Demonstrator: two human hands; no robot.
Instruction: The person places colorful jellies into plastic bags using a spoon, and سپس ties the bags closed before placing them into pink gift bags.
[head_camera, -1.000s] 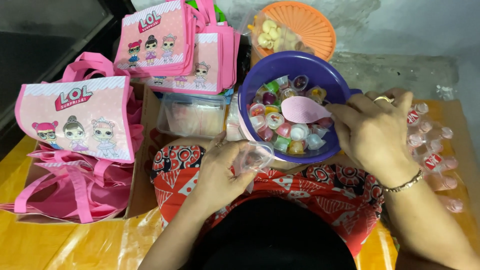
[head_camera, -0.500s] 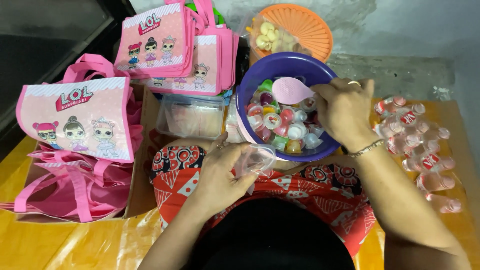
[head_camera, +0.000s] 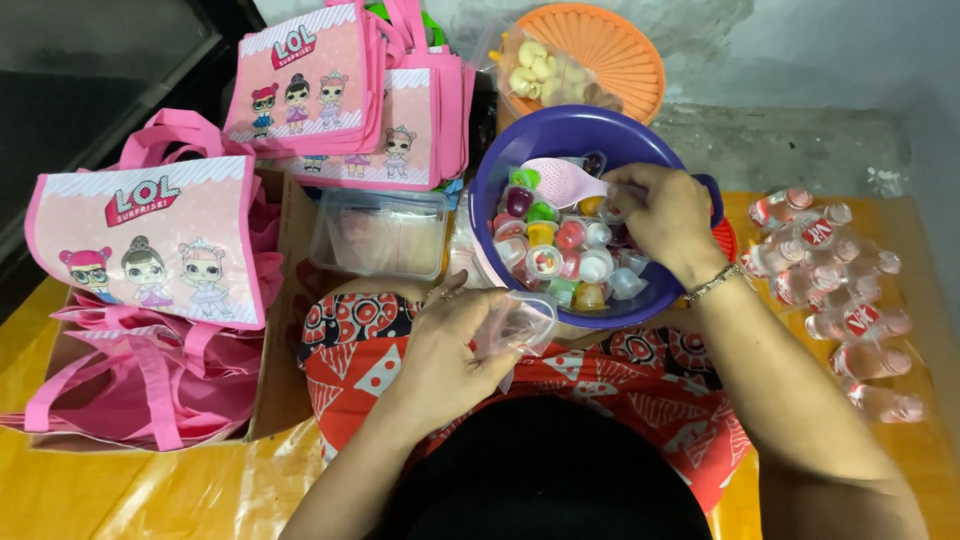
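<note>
A purple bowl (head_camera: 497, 172) in front of me holds several small jelly cups (head_camera: 560, 245) in mixed colours and a pink scoop (head_camera: 563, 182). My right hand (head_camera: 660, 215) reaches into the bowl, fingers pinched over the cups beside the scoop; what it grips is hidden. My left hand (head_camera: 448, 345) rests over my lap and holds a small clear plastic bag (head_camera: 518, 322) open, just below the bowl's near rim.
Pink cartoon tote bags (head_camera: 150, 240) fill a box at left, with more bags (head_camera: 345, 95) stacked behind. A clear lidded container (head_camera: 380, 232) lies left of the bowl. An orange basket (head_camera: 610, 50) with snacks is behind. Small bottles (head_camera: 835, 290) lie at right.
My right hand moved from the right rim of the bowl leftward and into it, over the jelly cups. The left hand stayed put with the clear bag.
</note>
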